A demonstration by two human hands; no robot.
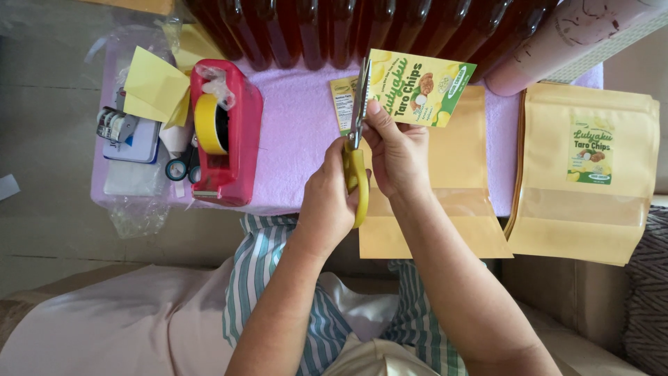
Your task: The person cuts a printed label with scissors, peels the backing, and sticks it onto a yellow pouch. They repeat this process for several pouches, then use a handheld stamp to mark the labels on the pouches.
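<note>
The left hand (327, 202) is clenched on the yellow handles of a pair of scissors (356, 150), blades pointing up and away. The right hand (396, 150) pinches a green-and-yellow printed label sheet (417, 87) between thumb and fingers (376, 111), holding it in the air over the middle of the worktop (299, 132), which is covered in pink cloth. The blades meet the sheet at its left side, where a narrow strip (341, 101) sits just beyond them.

The sheet looks like thin, light paper: floppy, easily creased, likely to sag away from the blades unless held close to the cut line, as the thumb now does.

Below the hands a tan pouch (445, 209) overhangs the near edge; a stack of the same pouches (588, 174) lies at the right edge. A red tape dispenser (226, 132) stands towards the left edge and dark bottles (362, 28) line the far edge, so open room is mostly above the centre.
</note>
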